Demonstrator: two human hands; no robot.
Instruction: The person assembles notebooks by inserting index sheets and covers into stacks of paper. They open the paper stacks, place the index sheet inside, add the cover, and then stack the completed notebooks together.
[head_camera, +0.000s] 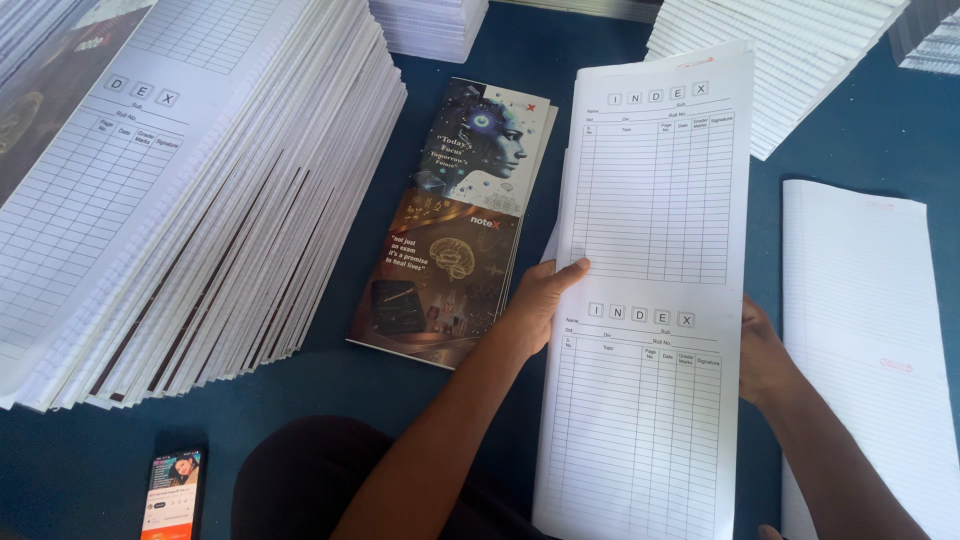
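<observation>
I see the right hand (765, 355) mostly hidden behind the sheet bundle (650, 300), whose bottom edge is cut off. It's a tall white bundle of ruled table pages, centre-right, pinched between both hands: left hand (540, 300) thumb over its left edge, right gripping its right edge. Printed covers (450, 225) lie just left.

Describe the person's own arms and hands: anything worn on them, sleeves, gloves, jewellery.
Both arms are bare for as far as the picture shows, with no sleeve in sight. The left hand wears no glove, ring or watch that can be seen. The right hand is partly hidden behind a sheaf of paper; its visible part and wrist are bare too, with no band or bracelet.
</observation>
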